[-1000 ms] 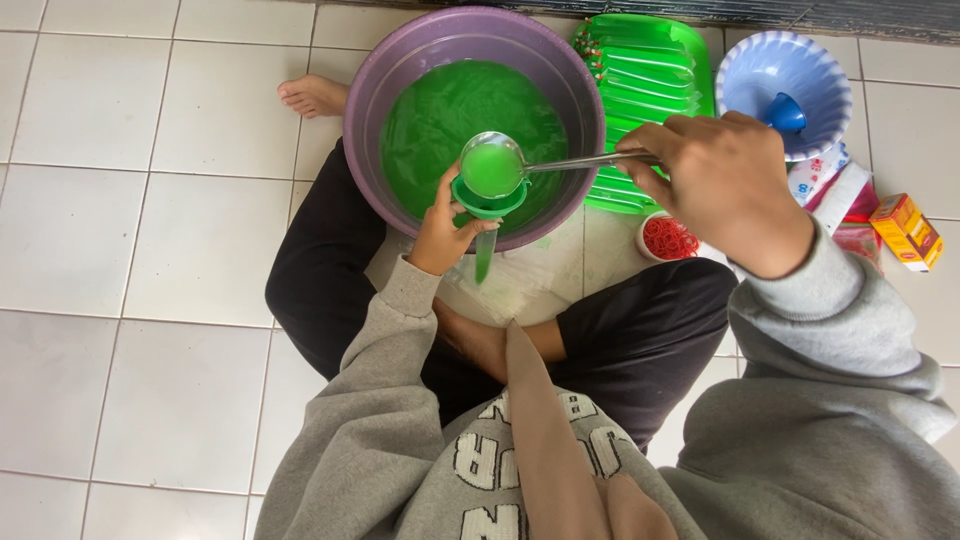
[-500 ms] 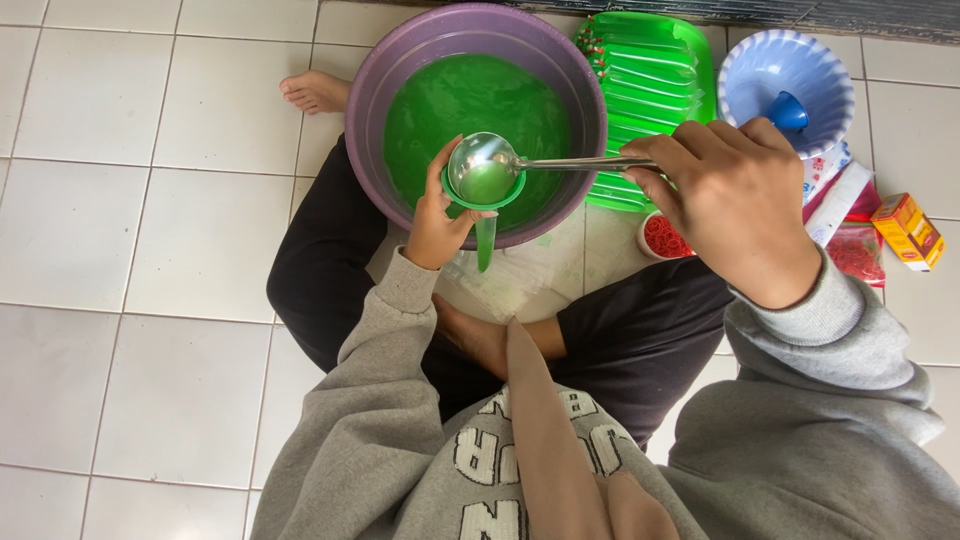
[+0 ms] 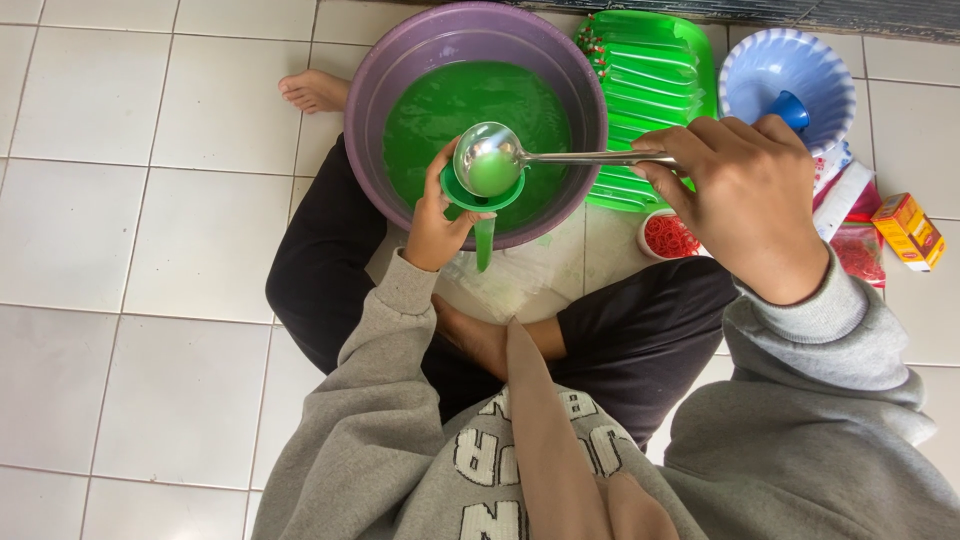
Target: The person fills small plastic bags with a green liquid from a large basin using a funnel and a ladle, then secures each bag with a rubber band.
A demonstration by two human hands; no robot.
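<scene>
1. The right hand (image 3: 745, 205), clamped on the ladle (image 3: 490, 160), had tipped it further over the funnel (image 3: 482, 195); less green liquid remained in the ladle bowl.
2. The left hand (image 3: 435, 225) gripped the funnel at the purple basin (image 3: 375, 110) rim.

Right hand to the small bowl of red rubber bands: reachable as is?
Probably yes, but not freely: the right hand grips the ladle handle, so it must let go first. The bowl of red rubber bands sits uncovered just below it, nothing between.
</scene>
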